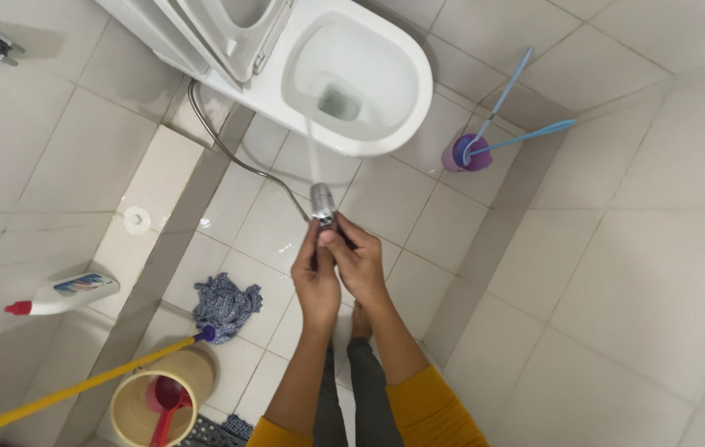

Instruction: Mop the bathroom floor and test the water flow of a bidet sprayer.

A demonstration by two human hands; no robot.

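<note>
Both hands, left (pixel 317 277) and right (pixel 358 263), clasped round sprayer (pixel 322 204), jetting into toilet bowl (pixel 406 79); grip apparently wet. Risk noted: slippage, splashback onto floor tiles (pixel 419 207).

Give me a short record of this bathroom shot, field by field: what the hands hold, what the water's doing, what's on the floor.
Hands: left hand and right hand both grip a sprayer
Water: stream lands in the toilet bowl
Hose: runs left behind the toilet
Floor: mop, bucket, purple brush holder
Ledge: cleaner bottle
</note>
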